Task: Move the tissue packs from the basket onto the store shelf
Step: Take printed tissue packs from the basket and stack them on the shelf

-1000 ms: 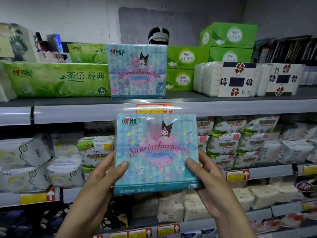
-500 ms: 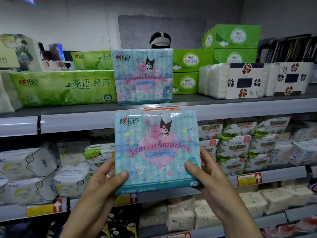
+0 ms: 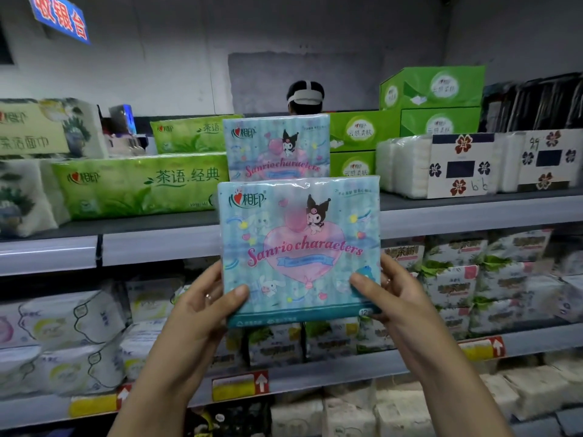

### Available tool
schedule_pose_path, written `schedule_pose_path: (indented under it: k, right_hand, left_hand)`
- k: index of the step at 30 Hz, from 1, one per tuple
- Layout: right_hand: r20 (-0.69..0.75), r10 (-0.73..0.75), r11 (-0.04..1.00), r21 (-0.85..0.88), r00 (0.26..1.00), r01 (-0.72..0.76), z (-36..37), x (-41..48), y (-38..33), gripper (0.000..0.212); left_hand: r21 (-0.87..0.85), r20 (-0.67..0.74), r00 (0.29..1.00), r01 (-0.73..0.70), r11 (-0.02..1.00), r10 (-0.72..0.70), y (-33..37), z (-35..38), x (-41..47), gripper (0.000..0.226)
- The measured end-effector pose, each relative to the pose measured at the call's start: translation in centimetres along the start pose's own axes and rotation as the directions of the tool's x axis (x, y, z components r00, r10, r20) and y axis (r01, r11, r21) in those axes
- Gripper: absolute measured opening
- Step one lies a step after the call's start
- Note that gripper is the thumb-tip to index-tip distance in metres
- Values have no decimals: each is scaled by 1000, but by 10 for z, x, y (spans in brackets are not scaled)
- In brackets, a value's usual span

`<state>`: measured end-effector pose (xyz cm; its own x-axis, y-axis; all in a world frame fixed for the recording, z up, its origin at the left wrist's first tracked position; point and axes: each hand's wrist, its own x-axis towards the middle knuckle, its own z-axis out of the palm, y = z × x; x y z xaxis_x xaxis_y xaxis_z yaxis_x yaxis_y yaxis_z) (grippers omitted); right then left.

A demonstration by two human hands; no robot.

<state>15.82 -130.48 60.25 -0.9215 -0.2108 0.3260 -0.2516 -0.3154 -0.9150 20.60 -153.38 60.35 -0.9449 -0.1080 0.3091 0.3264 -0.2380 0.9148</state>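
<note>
I hold a light-blue tissue pack (image 3: 299, 247) with a pink heart and cartoon print upright in front of the top shelf (image 3: 157, 244). My left hand (image 3: 208, 307) grips its lower left edge, thumb across the front. My right hand (image 3: 391, 298) grips its lower right edge the same way. The pack's top overlaps the shelf edge and covers the lower part of an identical pack (image 3: 276, 146) standing on the shelf behind it. The basket is out of view.
A long green tissue pack (image 3: 138, 184) lies left of the standing pack; green boxes (image 3: 359, 130) and white cotton-pad packs (image 3: 441, 165) are to its right. Lower shelves hold several white and green packs. A person's head (image 3: 305, 96) shows behind the shelf.
Both hands have raised the pack upward and slightly right; its top edge now reaches above the top shelf's front edge. The camera has tilted up.
</note>
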Motion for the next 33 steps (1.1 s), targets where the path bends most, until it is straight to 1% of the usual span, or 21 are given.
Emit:
schedule_pose_path:
  k: [3,6,9,13,16,17,18,21,22,23,26,27,30,33]
  right_hand:
    - [14,-28,999,-23,1000,29,5,7,-7,36]
    - [17,-65,997,-32,998,65,8,14,-11,35]
    - [13,-98,993,-60,995,99,10,21,-13,35]
    - [23,-143,981,-128,989,145,13,33,-20,33]
    - [37,-178,967,-180,983,182,15,44,-29,34]
    - [45,-189,961,-198,981,194,15,47,-33,33]
    - [52,-202,954,-216,978,209,15,51,-37,32]
    - [77,-245,926,-277,966,257,13,64,-48,36]
    - [83,-258,916,-297,963,271,13,69,-52,37]
    - [86,-267,907,-314,960,281,13,74,-55,35]
    - [75,-275,905,-317,958,285,13,90,-59,21]
    - [69,-276,902,-325,959,283,13,96,-59,23]
    - [39,-280,881,-386,959,273,12,108,-57,43]
    - [31,-273,873,-413,962,261,9,114,-57,45]
  left_hand:
    - [36,20,999,-48,998,48,11,-3,8,87]
    - [128,54,994,-100,987,94,22,-3,16,80]
    - [169,85,991,-120,978,107,30,-2,23,77]
    - [208,73,986,-160,965,148,40,1,35,83]
    - [206,6,983,-180,962,183,44,2,46,98]
    - [201,-13,982,-185,962,191,45,2,49,100]
    - [195,-20,980,-192,962,200,45,3,51,97]
    - [174,-18,969,-239,955,246,46,5,61,63]
    - [178,-22,965,-253,951,261,47,6,65,55]
    - [188,-24,962,-264,946,273,48,6,70,50]
    - [246,-13,953,-291,925,303,54,6,85,35]
    - [274,-8,950,-298,914,312,56,5,90,31]
    - [367,18,947,-304,879,320,57,2,104,34]
    - [398,13,945,-305,865,327,56,-1,112,31]
